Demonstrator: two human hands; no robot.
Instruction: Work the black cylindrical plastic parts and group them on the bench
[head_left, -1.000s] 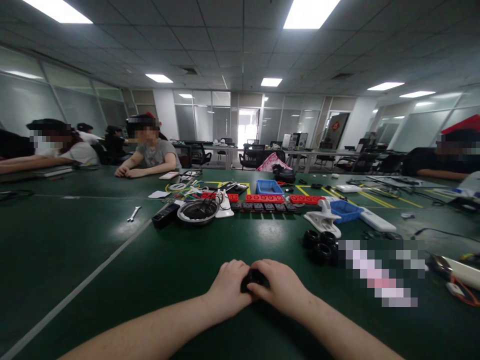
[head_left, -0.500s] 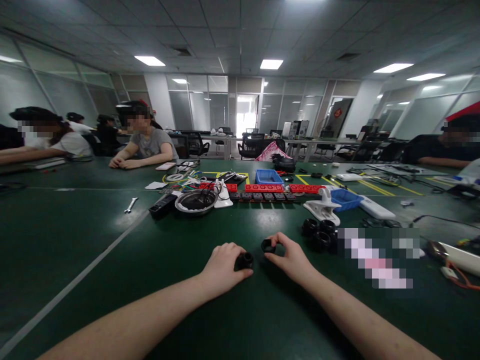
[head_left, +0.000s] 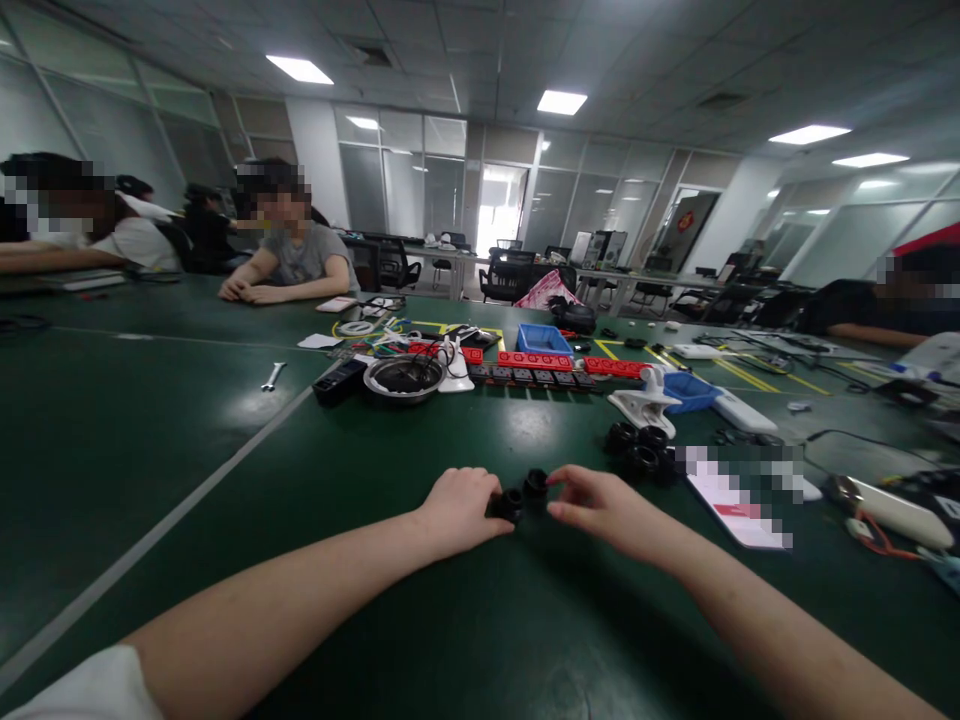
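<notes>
My left hand point(head_left: 466, 512) is closed around a short hollow black cylinder point(head_left: 511, 506), its thumb and fingers on the left side of the part. Close behind and to the right stands a second hollow black cylinder point(head_left: 535, 484) on the table. Beside that one is my right hand point(head_left: 589, 505), thumb and index finger apart, the index fingertip at or very near its rim; whether it touches I cannot tell. Farther right sits a cluster of several similar black cylinders point(head_left: 643, 459).
A metal bowl point(head_left: 403, 396), red socket strips point(head_left: 534, 360), a white clip stand point(head_left: 646, 408) and blue trays point(head_left: 543, 340) lie beyond my hands. At left is a wrench point(head_left: 274, 376); at right, a phone-like slab point(head_left: 739, 512). People sit around the table.
My right hand has let go of its black cylinder, which now stands on the table, and has drawn slightly right. The left hand and its cylinder have come closer to it. The view has tilted.
</notes>
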